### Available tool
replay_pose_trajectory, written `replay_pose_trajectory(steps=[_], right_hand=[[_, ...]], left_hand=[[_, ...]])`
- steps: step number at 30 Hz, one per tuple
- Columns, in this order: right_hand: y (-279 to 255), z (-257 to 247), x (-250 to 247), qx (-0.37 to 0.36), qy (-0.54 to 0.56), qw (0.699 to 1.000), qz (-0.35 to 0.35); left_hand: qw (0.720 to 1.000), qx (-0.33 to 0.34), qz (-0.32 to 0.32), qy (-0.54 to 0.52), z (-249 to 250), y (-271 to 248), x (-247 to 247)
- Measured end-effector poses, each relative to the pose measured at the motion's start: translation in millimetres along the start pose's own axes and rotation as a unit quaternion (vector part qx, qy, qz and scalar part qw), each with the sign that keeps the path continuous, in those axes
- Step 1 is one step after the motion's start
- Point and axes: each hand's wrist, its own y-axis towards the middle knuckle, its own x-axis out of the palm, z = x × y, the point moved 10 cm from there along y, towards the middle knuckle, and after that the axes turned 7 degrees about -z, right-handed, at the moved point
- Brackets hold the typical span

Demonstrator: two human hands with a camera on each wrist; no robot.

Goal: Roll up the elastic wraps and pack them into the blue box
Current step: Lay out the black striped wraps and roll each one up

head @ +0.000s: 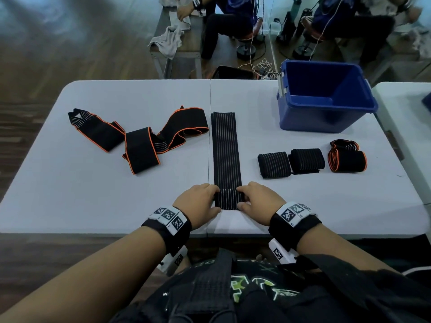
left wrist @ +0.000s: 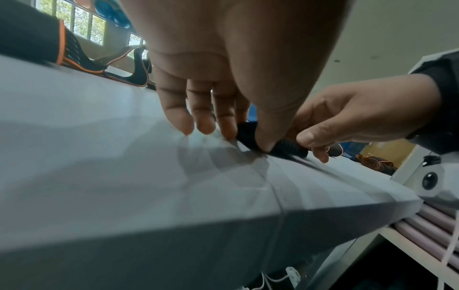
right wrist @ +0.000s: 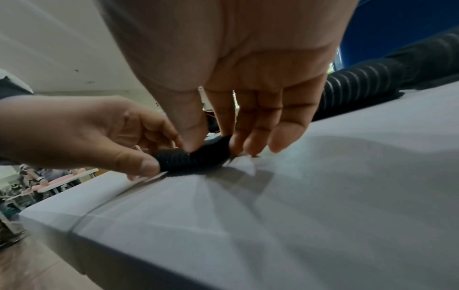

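Note:
A long black elastic wrap with thin white stripes (head: 225, 150) lies flat down the middle of the white table (head: 93, 183). Its near end is curled into a small roll (head: 228, 199) (left wrist: 246, 133) (right wrist: 193, 157). My left hand (head: 200, 203) (left wrist: 238, 135) pinches the roll's left end between thumb and fingers. My right hand (head: 256, 201) (right wrist: 211, 145) pinches its right end the same way. The blue box (head: 326, 99) stands open and empty at the far right of the table.
An unrolled black wrap with orange edging (head: 142, 134) sprawls on the left. Three rolled wraps (head: 310, 162) sit in a row right of the flat one. Another table edge (head: 405, 108) is at the right. People sit beyond the table's far edge.

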Motion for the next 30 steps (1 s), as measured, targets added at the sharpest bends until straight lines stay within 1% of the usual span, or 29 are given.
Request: replay_pose_trajectory(steps=[2, 4, 6, 9, 11, 14, 16, 20, 24, 26, 28, 30], right_hand=[[-1.4, 1.4, 0.1, -0.003, 0.006, 1.000, -0.014], [0.7, 3.4, 0.7, 0.004, 0.014, 1.000, -0.011], [4.6, 9.3, -1.9, 0.020, 0.059, 0.998, 0.013], [7.7, 16.0, -5.2, 0.039, 0.148, 0.988, 0.035], [8.6, 18.4, -8.9, 0.053, 0.179, 0.981, 0.048], [12.0, 23.5, -12.9, 0.079, 0.206, 0.973, 0.070], [14.3, 25.3, -14.2, 0.091, 0.214, 0.969, 0.077], [19.9, 29.6, -14.5, 0.126, 0.205, 0.968, 0.074], [22.3, 34.8, -12.0, 0.163, 0.191, 0.966, 0.068], [21.9, 35.7, -11.9, 0.161, 0.183, 0.966, 0.082], [18.6, 35.3, -13.8, 0.146, 0.208, 0.960, 0.115], [14.3, 31.3, -16.3, 0.131, 0.204, 0.961, 0.130]], left_hand=[[1.000, 0.003, 0.010, -0.016, -0.4, -2.2, 1.4], [0.999, 0.002, 0.021, -0.032, -2.2, -2.6, 1.7], [0.999, -0.002, 0.025, -0.048, -4.7, -1.4, 2.0], [0.996, -0.019, 0.026, -0.085, -11.0, -1.0, 2.9], [0.991, -0.049, 0.025, -0.123, -19.8, 1.6, 5.7], [0.976, -0.108, 0.023, -0.188, -31.5, 6.8, 8.0], [0.968, -0.131, 0.020, -0.213, -32.9, 11.1, 7.3], [0.960, -0.168, 0.022, -0.224, -37.2, 16.7, 6.7], [0.960, -0.180, 0.024, -0.213, -38.9, 17.7, 8.4], [0.963, -0.185, 0.031, -0.195, -39.3, 17.5, 7.2], [0.966, -0.181, 0.052, -0.175, -39.0, 17.9, 1.2], [0.967, -0.159, 0.079, -0.184, -36.7, 18.0, -7.4]])
